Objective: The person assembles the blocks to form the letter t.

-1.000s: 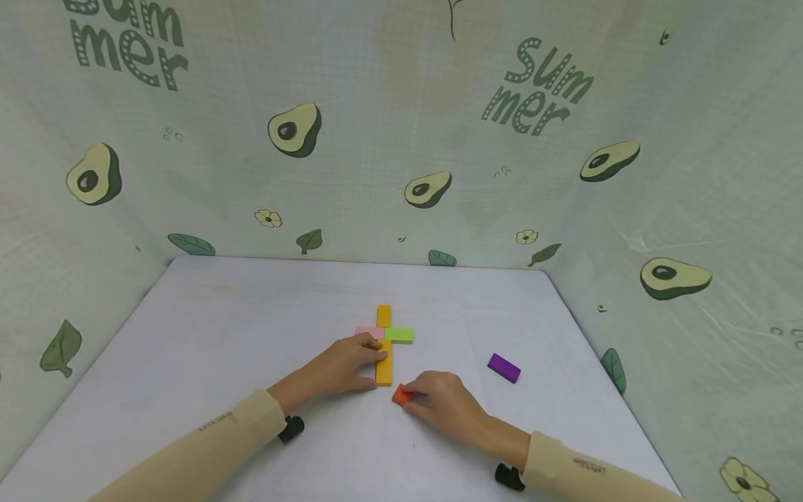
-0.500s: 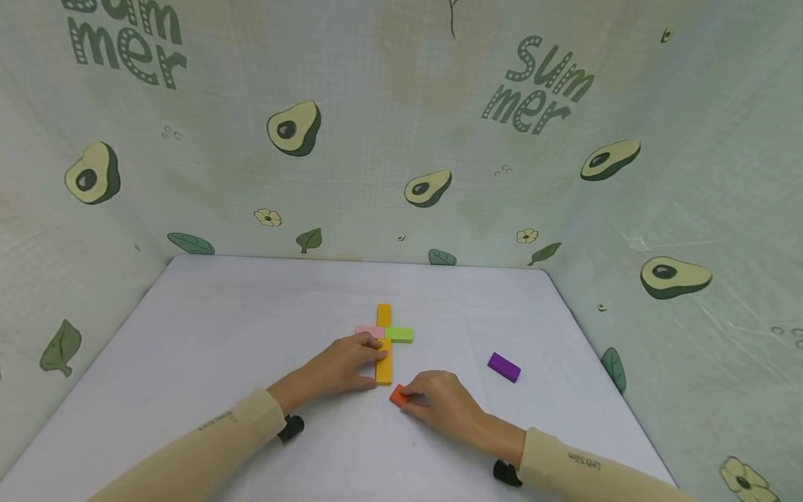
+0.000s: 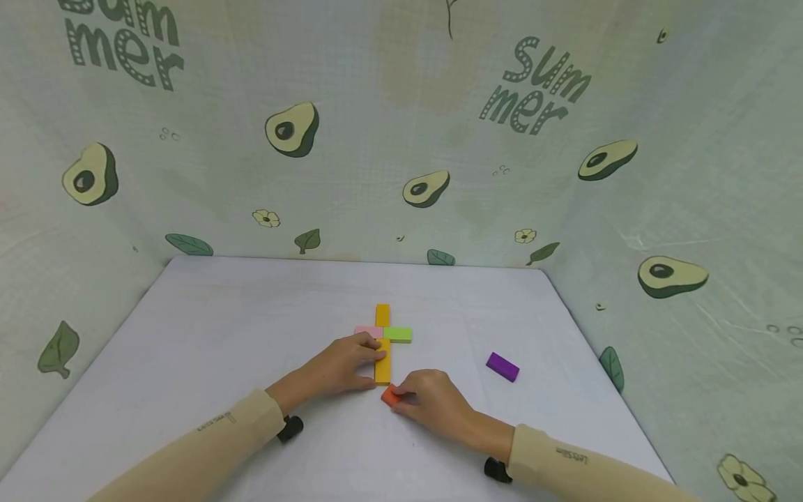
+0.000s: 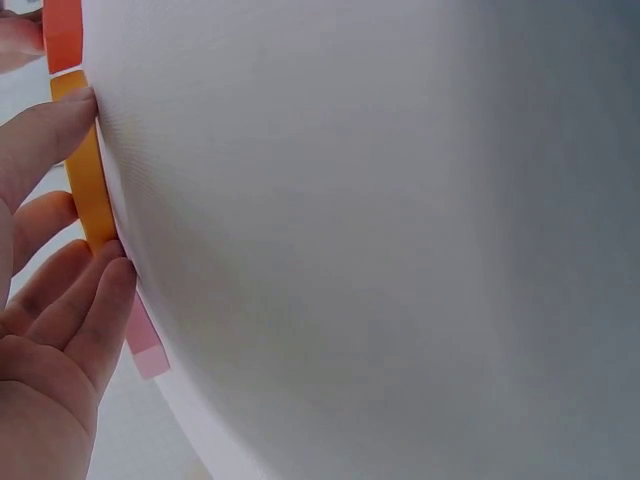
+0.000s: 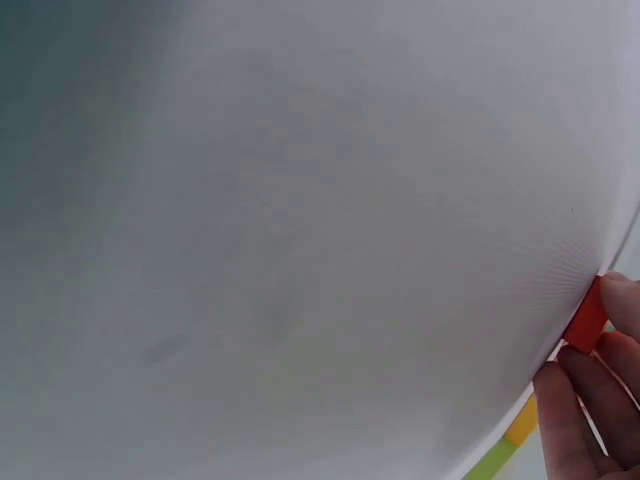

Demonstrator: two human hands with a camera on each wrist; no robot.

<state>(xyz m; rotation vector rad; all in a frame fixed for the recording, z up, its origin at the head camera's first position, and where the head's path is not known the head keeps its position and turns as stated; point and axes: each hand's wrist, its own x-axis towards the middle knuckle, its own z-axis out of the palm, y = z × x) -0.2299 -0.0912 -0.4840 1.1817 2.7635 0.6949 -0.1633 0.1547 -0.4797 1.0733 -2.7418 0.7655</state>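
Note:
In the head view my left hand point(image 3: 339, 364) holds the near yellow block point(image 3: 383, 369), thumb by its near end and fingers farther along it. My right hand point(image 3: 437, 404) pinches an orange-red block point(image 3: 390, 396) just below that yellow block's near end. Part of the orange-red block is covered by my right fingers. Beyond the near yellow block lie a pink block point(image 3: 366, 330), a light green block point(image 3: 398, 335) and a second yellow block point(image 3: 383, 315), together forming a cross. The left wrist view shows a small gap between the orange-red block point(image 4: 65, 35) and the yellow block point(image 4: 90, 190).
A purple block point(image 3: 502, 367) lies apart, to the right of my right hand. The white table point(image 3: 251, 300) is bounded by patterned cloth walls point(image 3: 351, 209) at the back and sides. Dark cameras point(image 3: 291, 429) sit under both wrists.
My right hand has moved slightly left with the orange-red block, bringing it under the near end of the yellow block. My left hand has stayed in place.

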